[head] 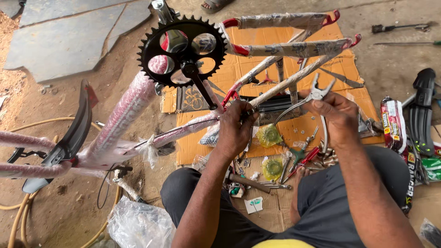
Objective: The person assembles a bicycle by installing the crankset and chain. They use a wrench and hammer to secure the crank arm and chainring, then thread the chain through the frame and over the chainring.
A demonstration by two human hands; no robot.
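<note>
A red bicycle frame [138,98] wrapped in clear plastic lies upside down across my lap, its black chainring and crank [183,51] pointing up. My left hand [235,126] grips a thin frame stay near the middle, fingers curled around a small part there. My right hand [337,115] holds silver pliers [312,98], jaws up and partly apart, just right of the frame tubes. Both hands are a short distance apart over the cardboard.
Flattened orange cardboard [285,69] covers the ground ahead, strewn with small tools, a hammer [248,182], and bagged yellow-green parts [268,135]. A black mudguard [73,133] hangs at left, a yellow hose [20,216] below it. Black parts [422,115] lie right. Someone's sandalled foot [213,4] shows at top.
</note>
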